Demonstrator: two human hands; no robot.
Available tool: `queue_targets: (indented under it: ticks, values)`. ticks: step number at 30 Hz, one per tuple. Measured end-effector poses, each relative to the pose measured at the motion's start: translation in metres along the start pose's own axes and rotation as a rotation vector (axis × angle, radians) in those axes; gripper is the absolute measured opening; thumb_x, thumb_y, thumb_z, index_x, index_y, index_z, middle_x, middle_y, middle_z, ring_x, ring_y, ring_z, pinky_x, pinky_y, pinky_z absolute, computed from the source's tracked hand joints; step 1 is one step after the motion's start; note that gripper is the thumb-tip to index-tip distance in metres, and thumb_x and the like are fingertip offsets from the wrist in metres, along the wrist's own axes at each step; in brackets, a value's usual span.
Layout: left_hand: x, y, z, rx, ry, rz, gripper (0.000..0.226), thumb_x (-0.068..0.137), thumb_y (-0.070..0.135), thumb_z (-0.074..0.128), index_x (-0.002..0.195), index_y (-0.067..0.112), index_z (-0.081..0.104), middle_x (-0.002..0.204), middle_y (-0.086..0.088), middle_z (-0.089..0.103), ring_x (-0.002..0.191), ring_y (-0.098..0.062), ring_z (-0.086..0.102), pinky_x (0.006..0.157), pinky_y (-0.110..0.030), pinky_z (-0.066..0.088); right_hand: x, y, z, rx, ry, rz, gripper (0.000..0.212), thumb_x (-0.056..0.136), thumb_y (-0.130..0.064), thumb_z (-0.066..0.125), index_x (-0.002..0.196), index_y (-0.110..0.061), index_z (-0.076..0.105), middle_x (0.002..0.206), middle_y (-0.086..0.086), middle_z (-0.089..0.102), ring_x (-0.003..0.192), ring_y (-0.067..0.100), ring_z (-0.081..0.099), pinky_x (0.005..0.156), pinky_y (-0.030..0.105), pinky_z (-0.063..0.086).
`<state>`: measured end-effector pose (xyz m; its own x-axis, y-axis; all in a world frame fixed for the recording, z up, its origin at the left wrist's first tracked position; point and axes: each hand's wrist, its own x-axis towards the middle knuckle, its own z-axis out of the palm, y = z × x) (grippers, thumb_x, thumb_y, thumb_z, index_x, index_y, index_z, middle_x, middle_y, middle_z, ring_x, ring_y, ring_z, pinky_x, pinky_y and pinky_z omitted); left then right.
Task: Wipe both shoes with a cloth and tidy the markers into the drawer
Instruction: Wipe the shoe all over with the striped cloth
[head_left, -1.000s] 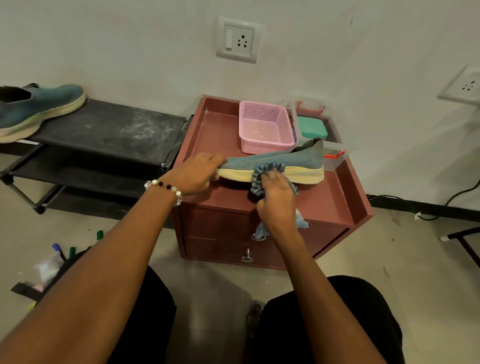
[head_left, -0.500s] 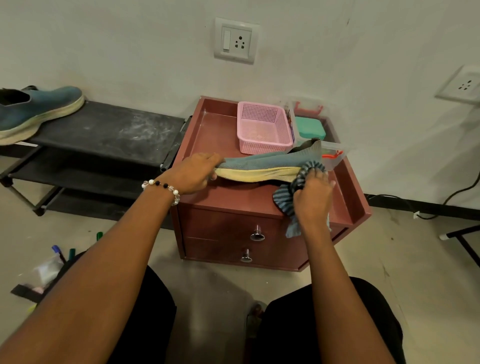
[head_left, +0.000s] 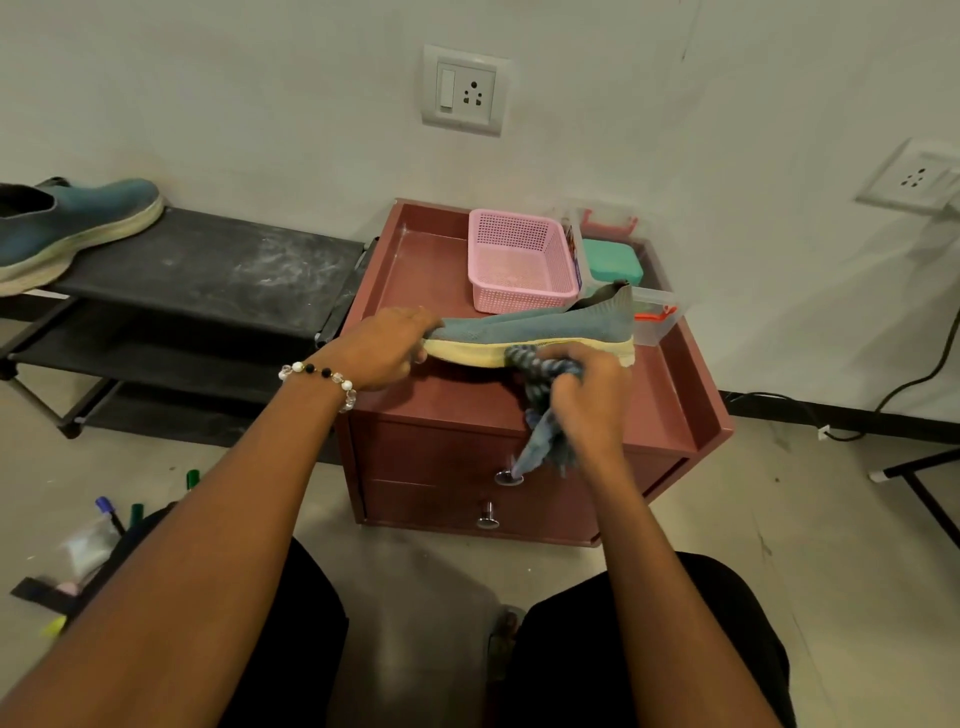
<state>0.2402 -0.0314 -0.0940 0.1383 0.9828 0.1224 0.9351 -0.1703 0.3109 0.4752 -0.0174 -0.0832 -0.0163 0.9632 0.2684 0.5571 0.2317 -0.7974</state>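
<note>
A grey-blue knit shoe (head_left: 540, 327) with a pale yellow sole lies across the top of the red-brown drawer cabinet (head_left: 675, 395). My left hand (head_left: 384, 348) grips its toe end. My right hand (head_left: 592, 400) holds a striped blue cloth (head_left: 540, 410) pressed against the sole near the middle; the cloth's tail hangs down over the upper drawer knob (head_left: 508, 477). A second blue shoe (head_left: 67, 228) rests on the black rack at far left. Several markers (head_left: 119, 509) lie on the floor at lower left, partly hidden by my left arm.
A pink basket (head_left: 519, 260), a teal box (head_left: 610, 262) and a clear container with orange clips (head_left: 654, 317) stand at the cabinet's back. The lower drawer knob (head_left: 487, 517) shows; both drawers are closed. The black shoe rack (head_left: 208, 270) stands left. Cables run along the right wall.
My right hand slid the cloth along the sole to the heel end, then back toward the middle. The left hand kept its hold on the toe.
</note>
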Motion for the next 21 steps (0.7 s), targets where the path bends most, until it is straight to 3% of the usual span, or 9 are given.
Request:
queue_targets:
  ticks: [2,5,7,10,13,15,17,19,21]
  values:
    - [0.000,0.002,0.000,0.014,0.007,0.010,0.044,0.084,0.000,0.056,0.127,0.008,0.051,0.111,-0.012,0.058,0.100,-0.030,0.055,0.087,-0.046,0.044,0.005,0.000,-0.008,0.115,0.212,0.236,0.037,0.069,0.006,0.040,0.081,-0.010,0.071,0.076,0.005,0.067,0.080,0.027,0.065,0.072,0.035,0.056]
    - [-0.003,0.009,0.004,0.163,-0.028,0.033,0.065,0.084,0.006,0.059,0.143,0.016,0.035,0.127,-0.010,0.054,0.116,-0.028,0.051,0.103,-0.045,0.034,0.009,-0.004,-0.017,0.381,0.350,0.502,0.032,0.074,0.010,0.036,0.077,-0.005,0.065,0.065,0.000,0.057,0.057,0.018,0.056,0.048,0.023,0.047]
    - [-0.005,0.022,0.007,0.270,-0.071,0.048,0.067,0.088,0.015,0.058,0.147,0.018,0.027,0.136,-0.010,0.049,0.123,-0.028,0.047,0.109,-0.047,0.029,0.010,-0.004,-0.019,0.466,0.333,0.574,0.030,0.075,0.011,0.035,0.066,-0.009,0.056,0.061,-0.001,0.051,0.050,0.014,0.047,0.045,0.023,0.042]
    - [-0.005,0.049,0.017,0.339,-0.085,0.066,0.059,0.094,0.031,0.052,0.146,0.015,0.029,0.144,-0.009,0.042,0.126,-0.028,0.045,0.109,-0.042,0.031,0.010,-0.005,-0.022,0.485,0.303,0.590,0.032,0.071,0.013,0.036,0.055,-0.015,0.040,0.057,-0.001,0.039,0.053,0.015,0.039,0.053,0.028,0.037]
    - [-0.001,0.067,0.037,0.394,-0.082,0.011,0.066,0.092,0.043,0.052,0.145,0.011,0.030,0.143,-0.008,0.043,0.126,-0.028,0.045,0.105,-0.040,0.037,0.013,-0.002,-0.030,0.522,0.286,0.588,0.027,0.070,0.013,0.036,0.066,-0.010,0.050,0.062,0.003,0.045,0.059,0.018,0.045,0.057,0.031,0.041]
    - [0.003,0.068,0.053,0.452,-0.024,-0.034,0.068,0.089,0.039,0.058,0.144,0.008,0.032,0.133,-0.011,0.053,0.119,-0.030,0.051,0.094,-0.042,0.046,0.016,0.003,-0.037,0.497,0.295,0.560,0.025,0.070,0.010,0.037,0.067,-0.010,0.052,0.064,0.005,0.049,0.061,0.020,0.048,0.056,0.031,0.043]
    - [0.004,0.068,0.059,0.531,0.018,-0.022,0.060,0.076,0.030,0.074,0.128,0.007,0.054,0.101,-0.009,0.068,0.092,-0.028,0.064,0.063,-0.038,0.054,0.017,0.006,-0.043,0.492,0.314,0.534,0.029,0.074,0.008,0.038,0.062,-0.012,0.054,0.067,0.003,0.057,0.060,0.019,0.056,0.054,0.028,0.048]
    - [0.006,0.070,0.059,0.592,0.103,0.015,0.043,0.054,0.024,0.086,0.093,0.012,0.070,0.063,-0.002,0.065,0.057,-0.021,0.062,0.039,-0.025,0.041,0.017,0.005,-0.049,0.541,0.333,0.531,0.033,0.079,0.007,0.038,0.066,-0.015,0.058,0.070,0.003,0.060,0.060,0.015,0.060,0.052,0.024,0.049]
    - [0.007,0.073,0.050,0.609,0.193,0.071,0.036,0.045,0.020,0.085,0.077,0.014,0.071,0.049,0.001,0.058,0.043,-0.020,0.056,0.035,-0.020,0.033,0.015,0.002,-0.055,0.617,0.341,0.529,0.031,0.079,0.007,0.039,0.069,-0.013,0.060,0.073,0.005,0.062,0.064,0.016,0.062,0.054,0.025,0.051]
